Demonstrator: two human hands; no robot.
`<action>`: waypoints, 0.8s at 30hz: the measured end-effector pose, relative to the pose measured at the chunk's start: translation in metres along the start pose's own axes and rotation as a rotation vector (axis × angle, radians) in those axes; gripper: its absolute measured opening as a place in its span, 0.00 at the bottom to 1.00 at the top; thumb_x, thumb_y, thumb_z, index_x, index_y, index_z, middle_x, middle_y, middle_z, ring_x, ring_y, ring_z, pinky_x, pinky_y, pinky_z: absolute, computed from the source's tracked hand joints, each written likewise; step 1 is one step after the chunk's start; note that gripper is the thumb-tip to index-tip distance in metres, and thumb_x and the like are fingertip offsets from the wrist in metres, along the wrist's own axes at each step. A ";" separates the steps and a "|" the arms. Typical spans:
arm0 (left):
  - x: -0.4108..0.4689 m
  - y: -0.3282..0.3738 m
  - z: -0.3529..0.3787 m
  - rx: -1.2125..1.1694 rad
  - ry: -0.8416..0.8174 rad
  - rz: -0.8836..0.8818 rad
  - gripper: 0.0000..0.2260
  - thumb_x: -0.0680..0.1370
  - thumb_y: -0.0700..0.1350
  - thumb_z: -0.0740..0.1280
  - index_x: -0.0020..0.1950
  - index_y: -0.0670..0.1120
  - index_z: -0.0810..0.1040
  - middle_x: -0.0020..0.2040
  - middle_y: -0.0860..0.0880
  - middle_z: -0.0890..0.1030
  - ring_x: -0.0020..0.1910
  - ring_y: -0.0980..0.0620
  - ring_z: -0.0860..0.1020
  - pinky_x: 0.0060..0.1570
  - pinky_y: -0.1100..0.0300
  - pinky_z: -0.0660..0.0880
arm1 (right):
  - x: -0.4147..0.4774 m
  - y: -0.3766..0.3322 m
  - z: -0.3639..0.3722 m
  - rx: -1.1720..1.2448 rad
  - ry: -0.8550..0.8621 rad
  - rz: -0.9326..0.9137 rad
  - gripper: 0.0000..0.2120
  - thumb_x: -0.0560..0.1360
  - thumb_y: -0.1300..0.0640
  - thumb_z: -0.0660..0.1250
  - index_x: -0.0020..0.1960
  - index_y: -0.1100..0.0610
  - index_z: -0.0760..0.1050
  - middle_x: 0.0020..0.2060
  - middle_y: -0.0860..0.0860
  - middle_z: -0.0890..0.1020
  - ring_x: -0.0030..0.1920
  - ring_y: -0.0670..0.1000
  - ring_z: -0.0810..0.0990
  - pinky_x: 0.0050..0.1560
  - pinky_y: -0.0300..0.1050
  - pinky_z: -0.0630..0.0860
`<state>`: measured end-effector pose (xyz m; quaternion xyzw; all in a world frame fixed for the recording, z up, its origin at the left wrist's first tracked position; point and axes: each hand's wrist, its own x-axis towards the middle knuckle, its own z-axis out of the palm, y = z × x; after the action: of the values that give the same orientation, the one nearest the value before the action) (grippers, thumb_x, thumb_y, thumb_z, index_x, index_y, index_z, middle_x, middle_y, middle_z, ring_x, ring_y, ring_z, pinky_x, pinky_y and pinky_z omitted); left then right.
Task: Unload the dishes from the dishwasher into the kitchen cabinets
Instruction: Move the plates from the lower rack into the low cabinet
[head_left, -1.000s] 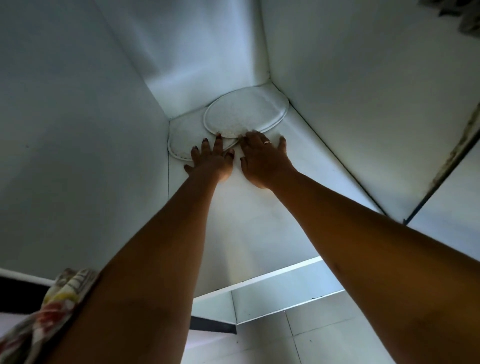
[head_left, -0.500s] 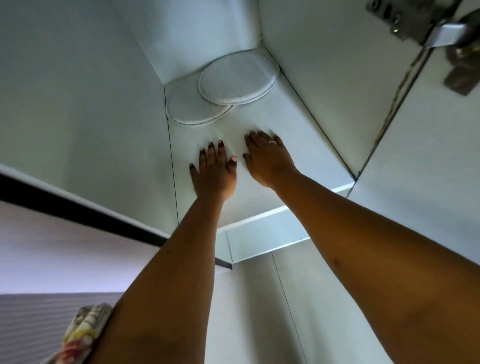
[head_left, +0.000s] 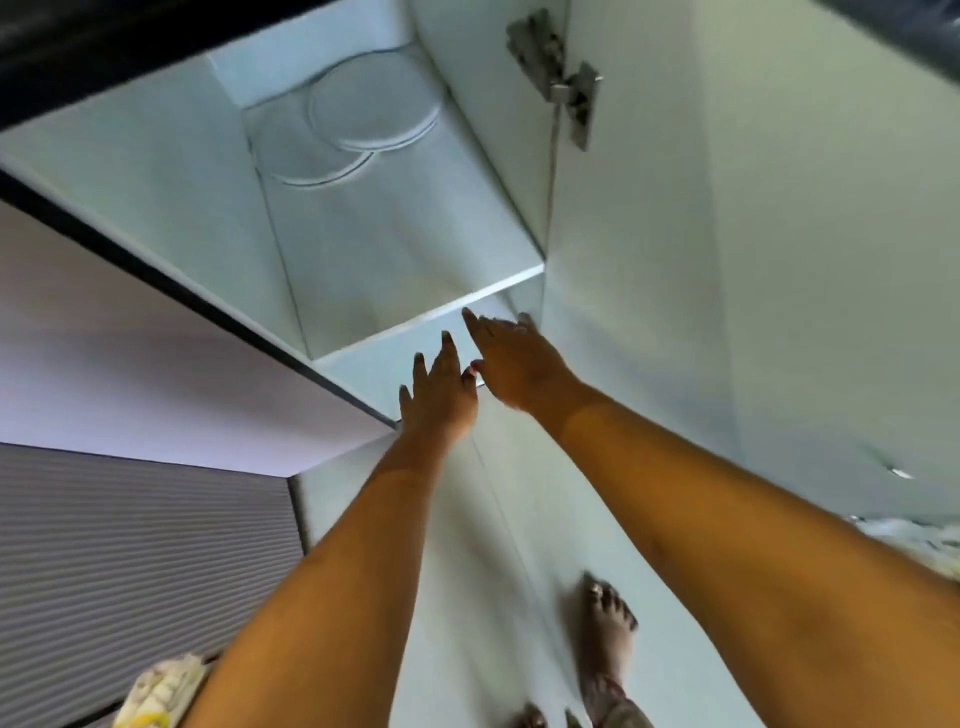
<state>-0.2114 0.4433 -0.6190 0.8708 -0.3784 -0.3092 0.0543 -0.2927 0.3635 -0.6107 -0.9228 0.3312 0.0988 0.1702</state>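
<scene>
Two white plates lie overlapping at the back of a low white cabinet: the upper plate (head_left: 375, 106) partly covers the lower plate (head_left: 306, 156). The cabinet floor (head_left: 395, 249) in front of them is bare. My left hand (head_left: 441, 389) and my right hand (head_left: 511, 358) are outside the cabinet, just in front of its front edge, side by side. Both have straight fingers and hold nothing. They are well apart from the plates.
The open cabinet door (head_left: 727, 260) with its metal hinge (head_left: 566, 83) stands to the right. A closed cabinet front (head_left: 156, 364) and a ribbed grey panel (head_left: 130, 561) are on the left. My bare foot (head_left: 608, 629) stands on the pale floor. A patterned cloth (head_left: 156, 691) hangs at the bottom left.
Both hands have let go of the plates and drawn back out of the cabinet, past its front edge. The plates stay at the back. The view has pulled away.
</scene>
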 end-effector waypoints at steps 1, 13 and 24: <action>-0.016 0.006 0.011 -0.045 -0.020 0.018 0.24 0.83 0.52 0.47 0.78 0.50 0.45 0.78 0.51 0.54 0.77 0.47 0.47 0.73 0.44 0.49 | -0.024 0.002 0.003 0.026 0.020 0.014 0.30 0.81 0.54 0.55 0.78 0.57 0.44 0.75 0.56 0.60 0.74 0.56 0.59 0.74 0.49 0.53; -0.182 0.131 0.109 -0.283 -0.378 0.202 0.19 0.83 0.43 0.49 0.73 0.45 0.66 0.70 0.42 0.70 0.69 0.43 0.68 0.69 0.53 0.63 | -0.273 0.092 0.021 0.217 0.021 0.284 0.23 0.82 0.59 0.51 0.76 0.48 0.55 0.73 0.51 0.66 0.71 0.55 0.67 0.69 0.49 0.65; -0.225 0.271 0.206 -0.383 -0.595 0.183 0.19 0.83 0.49 0.48 0.72 0.48 0.67 0.70 0.44 0.70 0.68 0.44 0.69 0.65 0.53 0.66 | -0.347 0.264 0.028 0.077 0.064 0.296 0.24 0.77 0.65 0.59 0.71 0.53 0.65 0.64 0.53 0.75 0.59 0.57 0.78 0.54 0.53 0.78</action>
<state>-0.6178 0.4361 -0.5833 0.6793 -0.3892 -0.6081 0.1313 -0.7290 0.3841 -0.5994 -0.8593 0.4724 0.0805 0.1785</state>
